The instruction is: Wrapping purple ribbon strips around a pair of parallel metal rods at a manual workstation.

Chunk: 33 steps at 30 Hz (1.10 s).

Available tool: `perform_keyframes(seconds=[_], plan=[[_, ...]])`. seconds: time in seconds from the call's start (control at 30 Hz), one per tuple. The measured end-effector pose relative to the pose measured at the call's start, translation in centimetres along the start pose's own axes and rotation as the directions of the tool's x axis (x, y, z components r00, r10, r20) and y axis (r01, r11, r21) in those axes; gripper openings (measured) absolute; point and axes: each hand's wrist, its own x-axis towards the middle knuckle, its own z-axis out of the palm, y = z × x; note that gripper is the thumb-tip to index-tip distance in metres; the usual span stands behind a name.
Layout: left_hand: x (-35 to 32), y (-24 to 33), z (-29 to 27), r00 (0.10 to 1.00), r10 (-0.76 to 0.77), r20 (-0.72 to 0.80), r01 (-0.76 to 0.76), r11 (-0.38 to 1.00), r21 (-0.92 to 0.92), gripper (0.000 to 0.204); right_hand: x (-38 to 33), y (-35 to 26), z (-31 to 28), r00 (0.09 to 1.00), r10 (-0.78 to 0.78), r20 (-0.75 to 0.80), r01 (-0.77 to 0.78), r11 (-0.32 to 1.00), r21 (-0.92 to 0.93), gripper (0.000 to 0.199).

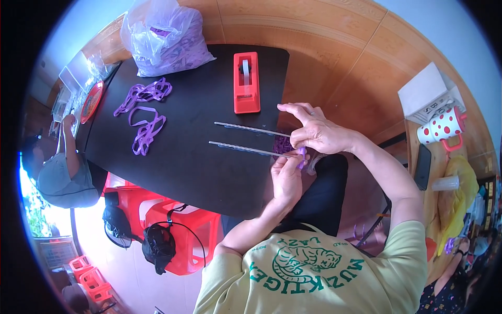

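Note:
My left hand (286, 175) and my right hand (312, 131) meet at the near edge of a black table (193, 157). Both pinch a small purple band (301, 153) between their fingertips. Just beyond them a bunch of purple bands (282, 143) sits on the ends of two thin metal rods (246, 138) that lie across the table, pointing away from my hands. My right index finger stretches out above the far rod.
A red tape dispenser (246, 82) stands past the rods. Loose purple bands (144, 112) lie further off, beside a clear bag of more bands (164, 39). Red plastic stools (183, 230) with black headphones stand below the table. A dotted mug (442, 125) rests on a side shelf. Another person (65, 167) sits across.

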Motion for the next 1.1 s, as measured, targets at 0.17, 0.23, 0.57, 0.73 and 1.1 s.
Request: perform_keyframes(seconds=[0.17, 0.23, 0.57, 0.73, 1.1], plan=[[0.1, 0.2, 0.0, 0.999, -0.038, -0.013, 0.039, 0.999, 0.032, 0.010, -1.7, 0.8, 0.9, 0.995, 0.006, -0.103, 0.002, 0.997, 0.080, 0.005], [0.1, 0.3, 0.1, 0.999, -0.039, -0.014, 0.039, 0.998, 0.039, 0.010, -2.4, 1.3, 1.6, 0.989, 0.001, -0.151, 0.014, 0.995, 0.104, 0.004], [-0.2, 0.7, 0.4, 0.999, -0.037, -0.039, 0.040, 0.996, 0.079, 0.009, -5.5, 2.9, 6.0, 0.894, 0.188, -0.406, 0.042, 0.868, 0.494, 0.009], [-0.1, 0.5, 0.5, 0.999, -0.026, -0.036, 0.029, 0.996, 0.087, 0.008, -6.9, 4.5, 9.5, 0.807, 0.386, -0.448, 0.088, 0.671, 0.736, 0.006], [-0.4, 0.8, 0.4, 0.997, -0.040, -0.063, 0.052, 0.977, 0.205, 0.007, -4.7, 2.7, 10.6, 0.860, 0.464, -0.210, 0.203, 0.067, 0.977, 0.020]])
